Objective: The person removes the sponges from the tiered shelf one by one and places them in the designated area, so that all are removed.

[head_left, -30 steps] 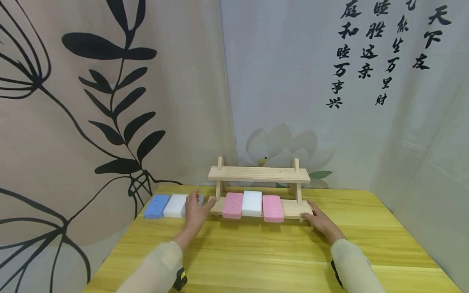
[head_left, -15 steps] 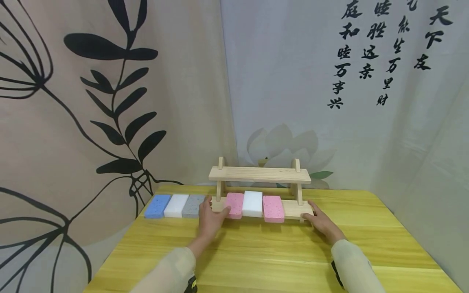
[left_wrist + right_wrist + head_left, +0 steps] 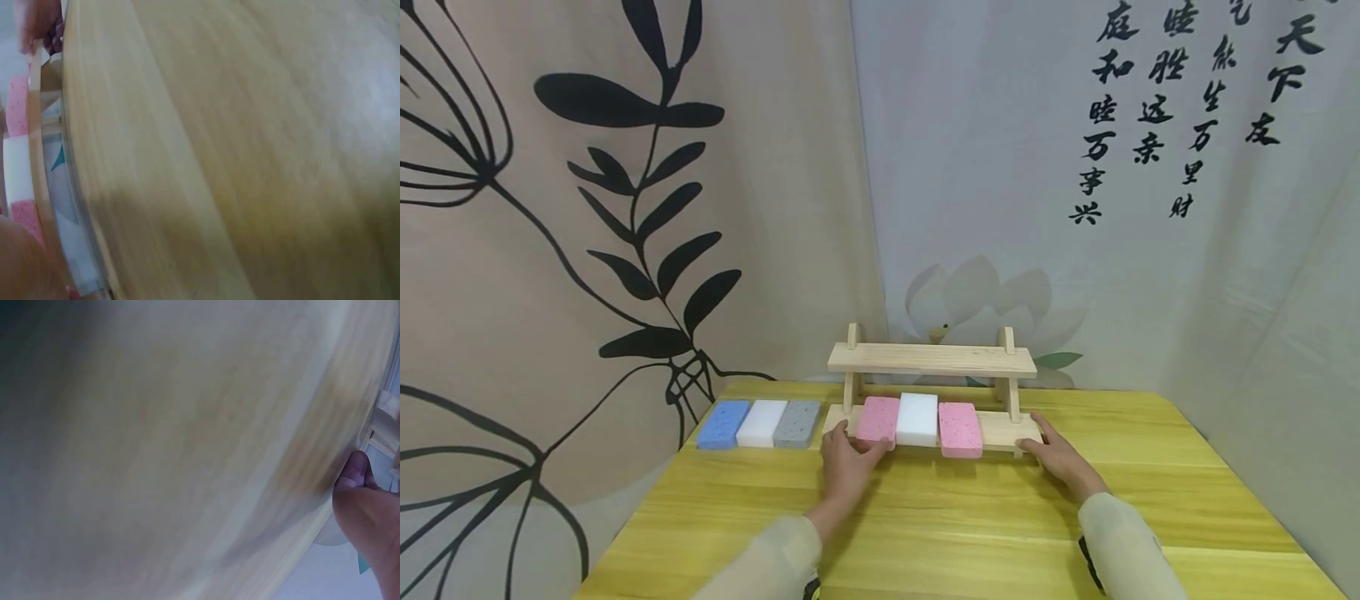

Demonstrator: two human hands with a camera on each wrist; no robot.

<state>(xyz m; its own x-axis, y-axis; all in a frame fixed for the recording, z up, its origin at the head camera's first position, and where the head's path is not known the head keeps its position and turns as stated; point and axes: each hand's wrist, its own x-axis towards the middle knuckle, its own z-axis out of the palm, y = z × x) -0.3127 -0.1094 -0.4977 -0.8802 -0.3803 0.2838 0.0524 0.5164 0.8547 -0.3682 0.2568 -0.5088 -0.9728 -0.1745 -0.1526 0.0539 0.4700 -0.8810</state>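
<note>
A two-tier wooden shelf (image 3: 931, 358) stands at the back of the table. On its lower board, a left pink sponge (image 3: 877, 417), a white sponge (image 3: 917, 419) and a right pink sponge (image 3: 961, 429) lean side by side. My left hand (image 3: 844, 468) is at the board's left front corner, its thumb by the left pink sponge's bottom edge; its hold is unclear, and the left wrist view shows only part of it. At the opposite end, my right hand (image 3: 1062, 457) holds the lower board, with thumb in front and fingers around the end.
Left of the shelf, a blue sponge (image 3: 722, 424), a second white sponge (image 3: 762, 423) and a grey sponge (image 3: 797, 424) lie in a row on the yellow wooden table (image 3: 970, 533). Behind hangs a printed curtain (image 3: 970, 167), close to the table's back edge.
My left hand has moved right and nearer, from beside the grey sponge to the shelf's left front corner, uncovering that sponge. My right hand has stayed at the shelf's right end.
</note>
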